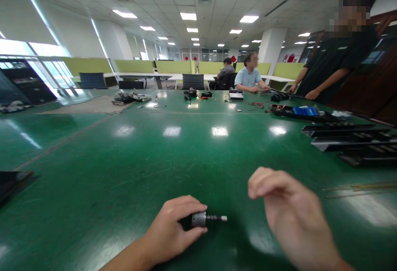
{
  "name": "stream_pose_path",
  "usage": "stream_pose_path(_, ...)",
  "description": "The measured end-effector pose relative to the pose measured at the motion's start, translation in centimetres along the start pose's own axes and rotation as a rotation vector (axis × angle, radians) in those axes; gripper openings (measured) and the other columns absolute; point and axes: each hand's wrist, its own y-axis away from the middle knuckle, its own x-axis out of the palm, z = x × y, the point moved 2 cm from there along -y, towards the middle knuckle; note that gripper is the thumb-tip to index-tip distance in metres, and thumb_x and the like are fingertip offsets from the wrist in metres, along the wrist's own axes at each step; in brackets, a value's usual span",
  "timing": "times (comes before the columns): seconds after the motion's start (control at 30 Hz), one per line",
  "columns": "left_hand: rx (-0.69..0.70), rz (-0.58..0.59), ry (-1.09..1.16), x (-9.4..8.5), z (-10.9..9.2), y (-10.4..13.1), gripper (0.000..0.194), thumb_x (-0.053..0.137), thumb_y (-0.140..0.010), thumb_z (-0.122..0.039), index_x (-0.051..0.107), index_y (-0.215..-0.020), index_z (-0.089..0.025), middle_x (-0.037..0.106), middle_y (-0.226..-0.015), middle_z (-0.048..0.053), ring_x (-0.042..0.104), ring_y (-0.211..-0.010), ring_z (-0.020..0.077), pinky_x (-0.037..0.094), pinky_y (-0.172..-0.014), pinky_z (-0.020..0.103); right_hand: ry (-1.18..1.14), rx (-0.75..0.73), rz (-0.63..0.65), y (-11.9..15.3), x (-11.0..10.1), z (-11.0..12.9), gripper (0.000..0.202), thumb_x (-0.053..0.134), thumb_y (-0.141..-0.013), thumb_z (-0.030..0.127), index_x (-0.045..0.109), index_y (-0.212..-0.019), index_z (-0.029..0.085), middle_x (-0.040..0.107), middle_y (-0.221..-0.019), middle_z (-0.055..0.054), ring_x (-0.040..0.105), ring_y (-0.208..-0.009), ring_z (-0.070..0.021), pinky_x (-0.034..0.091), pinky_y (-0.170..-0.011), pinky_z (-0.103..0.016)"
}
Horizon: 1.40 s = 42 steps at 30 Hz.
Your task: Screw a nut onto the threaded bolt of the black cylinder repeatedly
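My left hand (176, 229) rests low over the green tabletop (149, 155), its thumb and fingers closed around a small grey metal cylinder (199, 219). From the cylinder a dark, ridged shaft with a bright silver tip points right, lying level. The cylinder's left end is hidden within my grip. My right hand (288, 213) is raised above the table, to the right of that tip and apart from it. Its fingers are bent loosely, slightly blurred, and nothing shows between them. The exact kind of the metal part cannot be made out.
Black metal channels (356, 145) and thin rods (362, 189) lie at the right. Beyond them is a black tray with blue packs (305, 111). Tools and wires (192, 94) sit along the far side. A dark object (14, 182) lies left. A person (338, 64) stands far right; others sit behind.
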Motion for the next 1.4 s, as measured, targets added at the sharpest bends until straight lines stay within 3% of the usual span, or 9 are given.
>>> stream_pose_path(0.07, 0.012, 0.001, 0.001, -0.1, -0.1, -0.1, 0.037, 0.080, -0.078, -0.020, 0.072, -0.113, -0.024, 0.075, -0.098, 0.004, 0.071, -0.087, 0.0160, 0.056, -0.079, 0.027, 0.099, 0.021, 0.197, 0.3, 1.2, -1.3, 0.026, 0.051, -0.099, 0.039, 0.066, -0.095, 0.018, 0.063, -0.083, -0.006, 0.061, -0.078, -0.0223, 0.049, -0.072, -0.036)
stream_pose_path(0.17, 0.029, -0.011, -0.012, -0.3, -0.3, 0.0, 0.036, 0.081, -0.076, -0.021, 0.072, -0.111, -0.023, 0.076, -0.094, 0.004, 0.071, -0.084, 0.0168, 0.055, -0.077, 0.028, 0.326, 0.109, 0.491, 1.1, 2.5, -3.1, 0.021, 0.066, -0.083, 0.028, 0.066, -0.102, 0.020, 0.065, -0.089, -0.006, 0.061, -0.081, -0.0234, 0.047, -0.074, -0.036)
stream_pose_path(0.33, 0.039, -0.019, -0.028, -0.5, -0.6, 0.4, 0.035, 0.081, -0.076, -0.022, 0.071, -0.110, -0.023, 0.076, -0.093, 0.003, 0.071, -0.082, 0.0164, 0.053, -0.076, 0.028, 0.439, 0.138, 0.661, 2.1, 3.3, -4.4, 0.023, 0.072, -0.077, 0.030, 0.068, -0.097, 0.021, 0.065, -0.084, -0.003, 0.060, -0.077, -0.0218, 0.044, -0.071, -0.033)
stream_pose_path(0.5, 0.054, 0.022, -0.008, -0.1, -0.7, 0.4, 0.031, 0.079, -0.078, -0.022, 0.071, -0.108, -0.023, 0.076, -0.090, 0.002, 0.071, -0.082, 0.0166, 0.052, -0.076, 0.029, 0.459, 0.130, 0.693, 2.8, 4.1, -5.2, 0.024, 0.071, -0.077, 0.027, 0.069, -0.099, 0.020, 0.066, -0.086, -0.004, 0.061, -0.079, -0.0217, 0.045, -0.073, -0.033)
stream_pose_path(0.77, 0.009, 0.007, 0.015, 0.3, -0.2, 0.6, 0.035, 0.079, -0.078, -0.019, 0.072, -0.112, -0.023, 0.076, -0.097, 0.004, 0.071, -0.088, 0.0175, 0.054, -0.079, 0.029, 0.467, 0.064, 0.700, 3.5, 4.5, -6.3, 0.014, 0.065, -0.088, 0.028, 0.072, -0.097, 0.019, 0.066, -0.080, -0.004, 0.061, -0.074, -0.0191, 0.042, -0.070, -0.032)
stream_pose_path(1.4, -0.041, -0.064, -0.037, 0.2, -0.3, 0.6, 0.032, 0.079, -0.078, -0.018, 0.073, -0.109, -0.023, 0.075, -0.099, 0.005, 0.070, -0.089, 0.0184, 0.057, -0.081, 0.030, 0.450, 0.120, 0.654, 3.1, 4.3, -6.8, 0.010, 0.069, -0.089, 0.028, 0.073, -0.094, 0.020, 0.066, -0.079, -0.002, 0.062, -0.074, -0.0176, 0.043, -0.070, -0.030)
